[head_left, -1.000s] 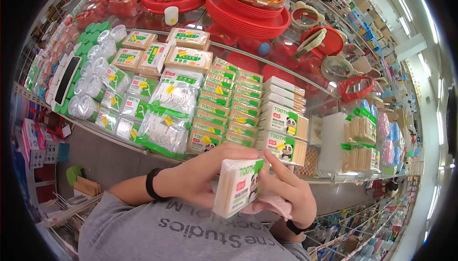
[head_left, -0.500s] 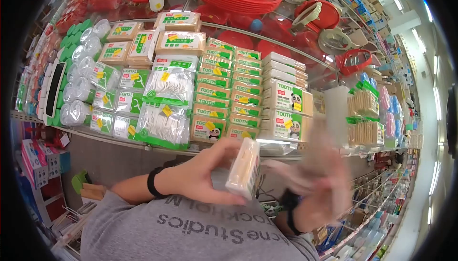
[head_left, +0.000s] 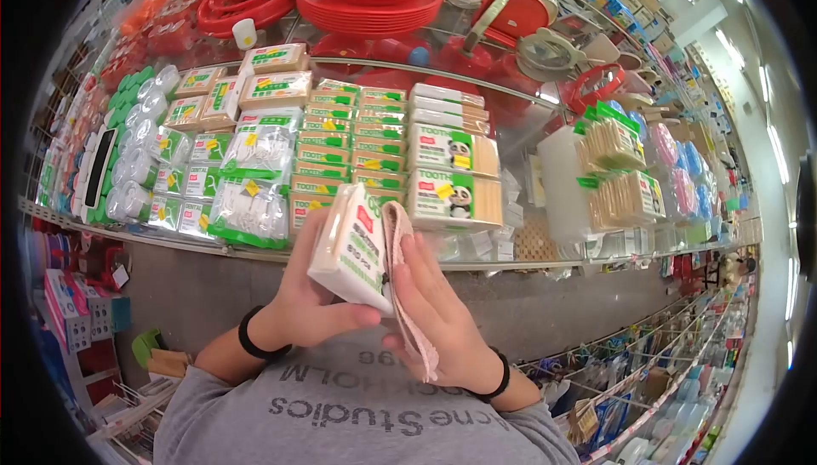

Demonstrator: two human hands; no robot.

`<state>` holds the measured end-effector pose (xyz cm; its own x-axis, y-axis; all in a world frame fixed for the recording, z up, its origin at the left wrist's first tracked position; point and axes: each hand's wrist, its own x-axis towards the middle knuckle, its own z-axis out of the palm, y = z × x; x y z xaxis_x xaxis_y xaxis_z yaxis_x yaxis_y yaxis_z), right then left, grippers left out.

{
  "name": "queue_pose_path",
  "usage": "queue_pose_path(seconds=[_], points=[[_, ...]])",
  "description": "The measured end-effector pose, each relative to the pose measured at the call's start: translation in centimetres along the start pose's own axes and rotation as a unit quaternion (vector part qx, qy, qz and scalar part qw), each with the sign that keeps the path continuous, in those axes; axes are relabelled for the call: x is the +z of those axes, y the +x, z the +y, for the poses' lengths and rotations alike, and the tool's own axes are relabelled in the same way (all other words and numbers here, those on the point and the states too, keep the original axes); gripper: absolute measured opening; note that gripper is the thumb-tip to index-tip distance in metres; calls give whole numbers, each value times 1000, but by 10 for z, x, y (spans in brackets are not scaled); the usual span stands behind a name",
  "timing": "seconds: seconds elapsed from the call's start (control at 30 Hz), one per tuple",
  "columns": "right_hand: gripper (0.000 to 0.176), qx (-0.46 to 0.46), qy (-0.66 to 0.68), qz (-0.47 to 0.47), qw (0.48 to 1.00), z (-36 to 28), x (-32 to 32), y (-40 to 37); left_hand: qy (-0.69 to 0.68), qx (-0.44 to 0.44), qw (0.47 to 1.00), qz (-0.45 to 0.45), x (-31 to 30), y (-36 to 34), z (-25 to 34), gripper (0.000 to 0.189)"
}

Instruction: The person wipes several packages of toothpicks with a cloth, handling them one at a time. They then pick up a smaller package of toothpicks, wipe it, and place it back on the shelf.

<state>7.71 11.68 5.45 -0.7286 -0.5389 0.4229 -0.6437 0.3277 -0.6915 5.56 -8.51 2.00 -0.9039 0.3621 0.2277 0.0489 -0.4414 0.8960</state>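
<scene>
My left hand (head_left: 302,299) grips a white, green-printed toothpick pack (head_left: 349,248) by its lower left side, holding it tilted in front of the shelf. Folded in my right hand (head_left: 447,316) is a pale pink cloth (head_left: 400,286), which lies against the right side of the pack, the fingers flat behind it. Part of the pack's printed face is hidden by the cloth. Just behind, on the shelf, are stacked small toothpick packs (head_left: 323,154) in two columns and larger packs with a panda picture (head_left: 455,197).
Bagged dental floss picks (head_left: 251,210) and clear round tubs (head_left: 132,201) stand on the left. Bundled wooden sticks (head_left: 625,201) are at the right, beside a white divider (head_left: 570,184). Red plastic basins (head_left: 370,1) sit on the glass shelf behind. A metal shelf edge runs along the front.
The cloth, blurred and apart at the right before, is now pressed against the pack. My left hand has turned the pack and moved it left and up. The view has shifted right.
</scene>
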Motion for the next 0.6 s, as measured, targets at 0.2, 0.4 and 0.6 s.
queue_pose_path(seconds=[0.2,0.4,0.6], points=[[89,66,160,39,984,9,-13,-41,156,-40,983,-84,48,8,-11,87],[111,59,155,3,986,14,-24,-66,131,-97,981,-106,71,4,-21,83],[99,-48,20,56,997,40,-14,-84,28,-90,992,86,91,-3,-14,81]])
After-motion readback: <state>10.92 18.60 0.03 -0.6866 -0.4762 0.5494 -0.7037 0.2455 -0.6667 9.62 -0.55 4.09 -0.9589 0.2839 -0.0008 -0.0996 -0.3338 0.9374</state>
